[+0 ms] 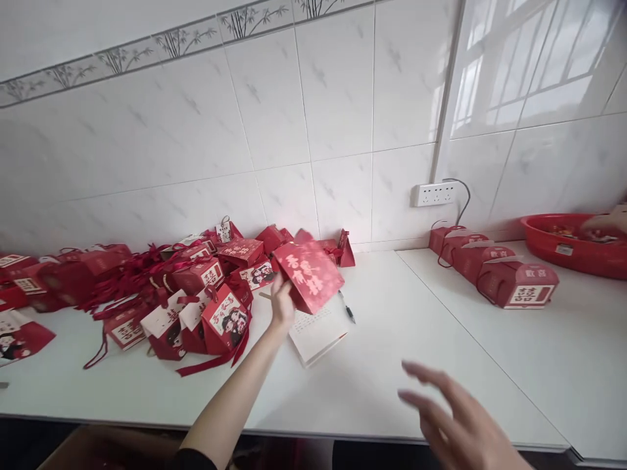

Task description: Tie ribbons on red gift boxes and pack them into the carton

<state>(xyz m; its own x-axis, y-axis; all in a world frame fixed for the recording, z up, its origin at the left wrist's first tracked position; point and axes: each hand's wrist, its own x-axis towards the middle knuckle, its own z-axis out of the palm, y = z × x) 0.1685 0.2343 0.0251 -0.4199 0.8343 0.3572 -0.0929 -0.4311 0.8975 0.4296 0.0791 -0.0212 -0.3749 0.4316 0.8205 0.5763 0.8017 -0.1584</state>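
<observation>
My left hand (283,301) grips a red gift box (313,274) with pale lettering, raised and tilted above the white table (386,346). Beneath it lies a notebook (318,336) with writing on its page, and a dark pen (347,308) rests at its right. Over the front of the table hovers my right hand (453,411), fingers apart, with nothing in it. Left of the held box stand several red and white gift boxes (228,320) with ribbons.
A row of red boxes (519,284) stands at the right, before a socket strip (435,194) on the tiled wall. Another person's hand (607,223) reaches into a red basin (578,251) at the far right. More red boxes (105,264) are heaped along the left.
</observation>
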